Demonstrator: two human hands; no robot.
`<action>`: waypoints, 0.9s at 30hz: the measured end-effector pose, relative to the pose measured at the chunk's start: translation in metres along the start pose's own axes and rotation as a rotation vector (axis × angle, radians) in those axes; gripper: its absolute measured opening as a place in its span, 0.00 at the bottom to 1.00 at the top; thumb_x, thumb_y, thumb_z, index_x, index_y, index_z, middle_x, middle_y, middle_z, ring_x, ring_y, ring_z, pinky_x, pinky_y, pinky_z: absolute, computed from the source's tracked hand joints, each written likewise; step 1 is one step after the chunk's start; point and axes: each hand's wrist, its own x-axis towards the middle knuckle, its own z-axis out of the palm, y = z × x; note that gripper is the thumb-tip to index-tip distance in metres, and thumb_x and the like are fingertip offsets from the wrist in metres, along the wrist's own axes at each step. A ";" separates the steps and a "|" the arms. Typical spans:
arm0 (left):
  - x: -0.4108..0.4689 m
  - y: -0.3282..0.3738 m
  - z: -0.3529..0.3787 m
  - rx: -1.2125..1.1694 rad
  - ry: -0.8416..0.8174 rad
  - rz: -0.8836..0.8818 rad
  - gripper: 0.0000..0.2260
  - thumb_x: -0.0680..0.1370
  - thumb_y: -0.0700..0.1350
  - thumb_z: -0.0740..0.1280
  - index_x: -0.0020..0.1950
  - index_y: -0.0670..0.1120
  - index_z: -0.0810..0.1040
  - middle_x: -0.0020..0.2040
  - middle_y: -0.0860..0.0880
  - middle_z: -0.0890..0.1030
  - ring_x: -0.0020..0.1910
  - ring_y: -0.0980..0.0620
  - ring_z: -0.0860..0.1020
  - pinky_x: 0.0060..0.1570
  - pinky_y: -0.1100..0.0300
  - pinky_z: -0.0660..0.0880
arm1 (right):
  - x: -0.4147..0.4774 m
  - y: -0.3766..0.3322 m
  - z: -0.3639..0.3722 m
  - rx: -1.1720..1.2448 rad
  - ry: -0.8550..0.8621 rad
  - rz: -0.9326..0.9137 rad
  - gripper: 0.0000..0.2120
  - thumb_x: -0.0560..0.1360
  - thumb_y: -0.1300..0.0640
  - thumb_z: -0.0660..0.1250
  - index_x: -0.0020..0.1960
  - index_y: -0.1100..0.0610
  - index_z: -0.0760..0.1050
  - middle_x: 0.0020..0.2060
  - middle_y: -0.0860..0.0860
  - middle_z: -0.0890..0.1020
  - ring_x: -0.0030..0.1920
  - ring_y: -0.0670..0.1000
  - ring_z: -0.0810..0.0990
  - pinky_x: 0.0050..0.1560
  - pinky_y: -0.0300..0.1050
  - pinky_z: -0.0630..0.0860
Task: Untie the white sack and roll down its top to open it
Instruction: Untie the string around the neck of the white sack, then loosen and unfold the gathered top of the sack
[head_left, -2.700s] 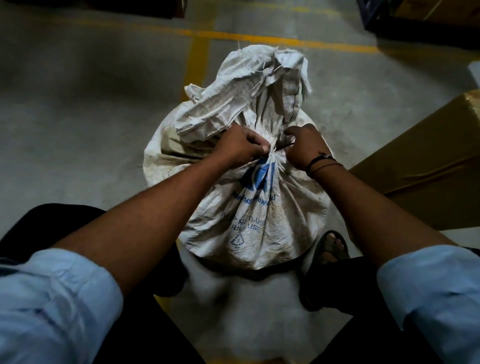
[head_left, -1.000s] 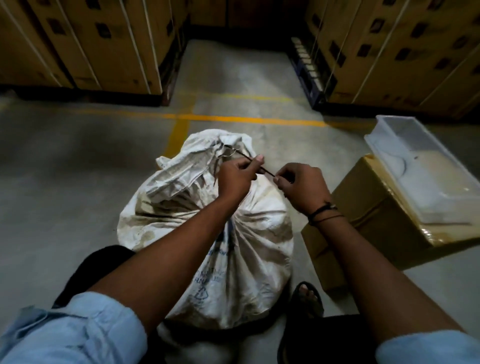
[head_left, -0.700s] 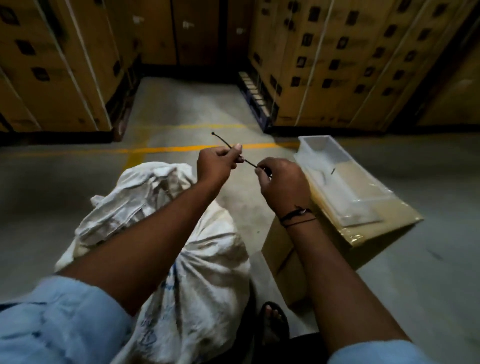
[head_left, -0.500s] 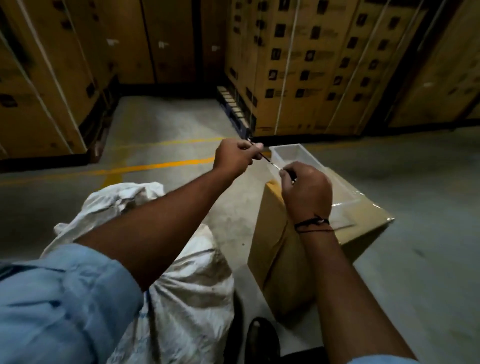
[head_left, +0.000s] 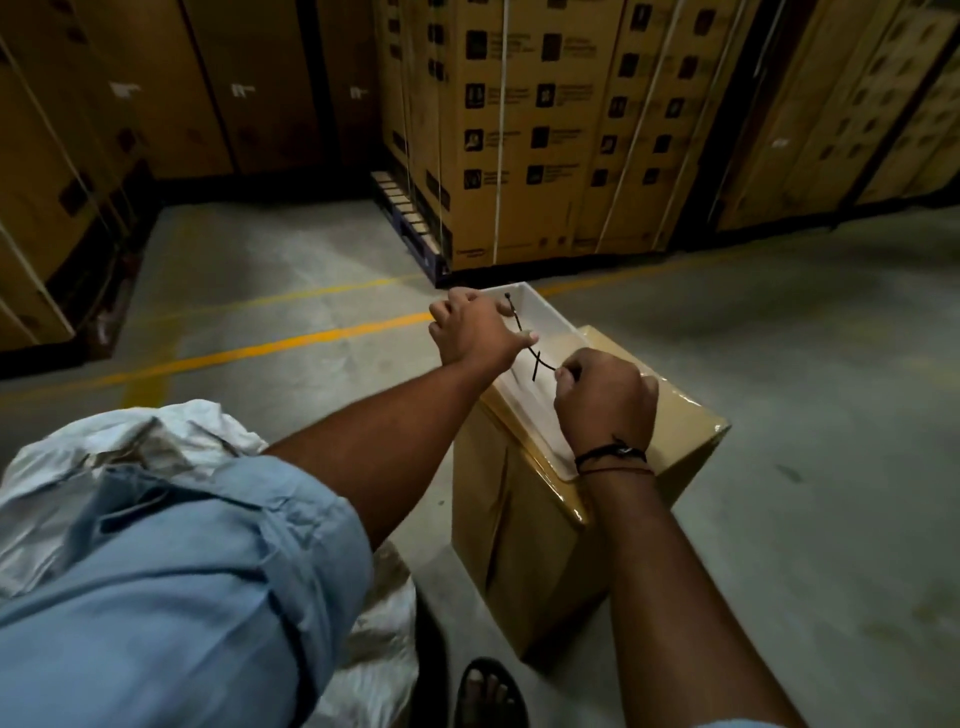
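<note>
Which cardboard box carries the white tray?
The lone low cardboard box beside the white sack, its white tray under the left hand and right hand pinching the black tie; the tall strapped stacks behind carry none.

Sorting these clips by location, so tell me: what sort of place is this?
Most likely a warehouse or stockroom: tall stacks of strapped cardboard cartons stand on a pallet, and yellow lines are painted across the bare concrete floor.

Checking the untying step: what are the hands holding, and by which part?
A black tie: left hand pinches near its upper end, right hand pinches its lower end.
</note>
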 end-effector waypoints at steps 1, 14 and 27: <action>0.002 -0.002 0.001 -0.003 -0.008 -0.002 0.25 0.68 0.62 0.76 0.62 0.56 0.80 0.68 0.47 0.69 0.68 0.43 0.64 0.62 0.52 0.66 | 0.000 -0.001 0.002 -0.007 -0.026 -0.001 0.07 0.77 0.52 0.66 0.49 0.52 0.83 0.42 0.50 0.85 0.46 0.53 0.80 0.56 0.51 0.70; -0.021 -0.035 -0.043 -0.166 0.050 0.041 0.13 0.77 0.53 0.72 0.60 0.54 0.81 0.66 0.47 0.74 0.67 0.44 0.69 0.62 0.52 0.70 | -0.013 -0.032 -0.007 0.048 -0.022 -0.044 0.10 0.76 0.52 0.63 0.48 0.53 0.82 0.42 0.51 0.85 0.46 0.55 0.81 0.52 0.50 0.71; -0.137 -0.205 -0.194 -0.092 0.115 0.053 0.05 0.74 0.49 0.72 0.49 0.54 0.86 0.47 0.56 0.80 0.51 0.54 0.77 0.48 0.61 0.68 | -0.102 -0.208 0.024 0.463 -0.331 -0.393 0.10 0.70 0.50 0.64 0.43 0.51 0.82 0.37 0.50 0.85 0.41 0.54 0.83 0.43 0.51 0.80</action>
